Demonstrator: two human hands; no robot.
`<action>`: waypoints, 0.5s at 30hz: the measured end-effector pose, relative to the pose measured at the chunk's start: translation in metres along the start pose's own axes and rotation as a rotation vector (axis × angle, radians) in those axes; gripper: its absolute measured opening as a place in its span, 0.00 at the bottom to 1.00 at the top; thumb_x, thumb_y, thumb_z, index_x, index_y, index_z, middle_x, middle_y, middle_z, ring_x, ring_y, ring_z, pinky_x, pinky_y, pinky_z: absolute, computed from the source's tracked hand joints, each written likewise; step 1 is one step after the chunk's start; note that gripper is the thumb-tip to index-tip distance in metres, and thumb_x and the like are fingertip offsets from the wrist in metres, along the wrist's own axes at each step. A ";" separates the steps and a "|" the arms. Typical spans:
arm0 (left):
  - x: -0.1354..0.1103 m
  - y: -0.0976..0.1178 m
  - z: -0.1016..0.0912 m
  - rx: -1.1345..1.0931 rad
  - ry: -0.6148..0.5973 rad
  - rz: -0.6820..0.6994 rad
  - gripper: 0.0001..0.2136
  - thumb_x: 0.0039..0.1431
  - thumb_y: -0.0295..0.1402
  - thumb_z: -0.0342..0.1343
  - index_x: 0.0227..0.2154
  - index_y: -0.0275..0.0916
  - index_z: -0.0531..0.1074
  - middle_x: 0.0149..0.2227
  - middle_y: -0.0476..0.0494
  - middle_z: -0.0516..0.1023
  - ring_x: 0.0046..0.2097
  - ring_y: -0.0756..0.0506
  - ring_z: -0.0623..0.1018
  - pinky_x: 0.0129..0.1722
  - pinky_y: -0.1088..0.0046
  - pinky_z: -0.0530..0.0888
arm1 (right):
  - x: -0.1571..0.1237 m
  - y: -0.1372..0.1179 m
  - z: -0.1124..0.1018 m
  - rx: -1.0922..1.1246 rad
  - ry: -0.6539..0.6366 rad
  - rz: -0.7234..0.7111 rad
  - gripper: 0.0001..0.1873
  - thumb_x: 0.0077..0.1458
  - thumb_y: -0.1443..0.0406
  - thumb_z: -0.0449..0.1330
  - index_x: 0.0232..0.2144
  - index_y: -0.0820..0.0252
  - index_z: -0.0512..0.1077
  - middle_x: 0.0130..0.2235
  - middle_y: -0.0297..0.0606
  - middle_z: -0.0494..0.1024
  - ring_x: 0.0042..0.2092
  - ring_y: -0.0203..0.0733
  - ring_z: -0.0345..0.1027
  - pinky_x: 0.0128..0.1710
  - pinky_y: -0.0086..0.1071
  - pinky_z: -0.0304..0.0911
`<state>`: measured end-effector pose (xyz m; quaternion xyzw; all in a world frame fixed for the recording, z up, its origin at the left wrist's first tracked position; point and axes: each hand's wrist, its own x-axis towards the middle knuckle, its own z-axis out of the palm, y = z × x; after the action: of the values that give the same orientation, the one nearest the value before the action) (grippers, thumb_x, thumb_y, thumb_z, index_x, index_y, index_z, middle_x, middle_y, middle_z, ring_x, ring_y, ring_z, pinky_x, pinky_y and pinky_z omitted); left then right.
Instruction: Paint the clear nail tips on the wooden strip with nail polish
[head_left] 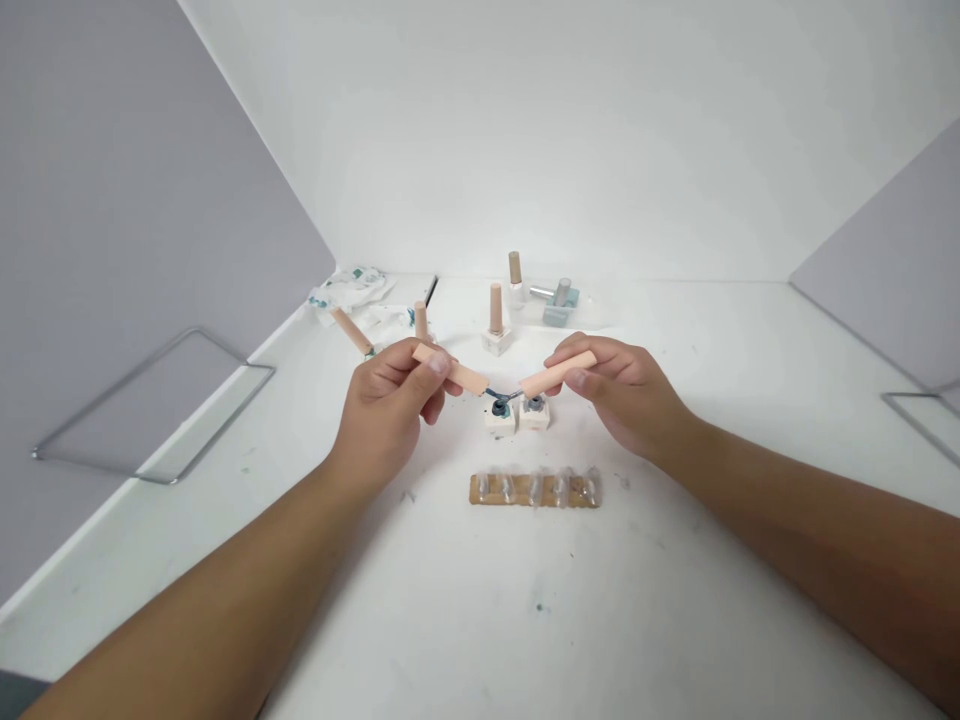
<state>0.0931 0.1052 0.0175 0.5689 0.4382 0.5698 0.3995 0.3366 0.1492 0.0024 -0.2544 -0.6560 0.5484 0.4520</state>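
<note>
**Tip to Tip Over the White Surface [420, 590]**

A person's left grip [390, 385] closes on the left brush [469, 378], pinching its handle between thumb and fingers, while the right grip [628, 388] closes the same way on the right brush [555, 373]. Each brush points inward from its grip: the left one's long axis slopes down toward the surface's right edge, the right one's down toward the left edge, together forming a shallow V. At the V's low point the dark tips [496, 395] appear to touch, roughly midway between the two grips, neither clearly nearer. Just below them in view, the left bottle [499, 422] and right bottle [535, 420] stand open, side by side; the left is closer beneath the meeting point, though the height above its neck is hard to judge. Nearer the surface's front edge lies a strip [520, 490] of clear nail tips, its length running side to side. Toward the far edge, a capped bottle [496, 318] stands upright beyond the brushes.
</note>
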 end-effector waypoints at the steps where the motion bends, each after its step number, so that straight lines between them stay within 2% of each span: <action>1: 0.000 0.000 -0.001 0.008 0.003 0.003 0.11 0.62 0.37 0.57 0.25 0.40 0.74 0.25 0.48 0.75 0.23 0.53 0.66 0.21 0.75 0.62 | 0.000 0.000 -0.001 0.019 -0.002 -0.002 0.08 0.57 0.59 0.64 0.38 0.54 0.77 0.34 0.35 0.81 0.38 0.38 0.74 0.38 0.35 0.69; 8: 0.000 0.000 -0.001 -0.056 0.002 0.045 0.10 0.62 0.35 0.57 0.25 0.40 0.74 0.27 0.48 0.75 0.24 0.52 0.68 0.21 0.76 0.63 | 0.002 0.000 0.000 0.033 0.046 0.018 0.07 0.56 0.59 0.65 0.36 0.55 0.78 0.33 0.35 0.81 0.37 0.39 0.75 0.39 0.36 0.70; 15: -0.002 -0.001 0.000 0.001 -0.030 0.055 0.08 0.63 0.36 0.57 0.29 0.40 0.77 0.27 0.49 0.76 0.24 0.54 0.67 0.23 0.77 0.65 | 0.002 0.002 -0.001 0.055 0.030 0.025 0.07 0.57 0.59 0.65 0.36 0.54 0.79 0.33 0.34 0.81 0.37 0.38 0.75 0.40 0.35 0.69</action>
<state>0.0927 0.1033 0.0161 0.5893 0.4170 0.5716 0.3899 0.3363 0.1517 0.0016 -0.2584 -0.6306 0.5678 0.4618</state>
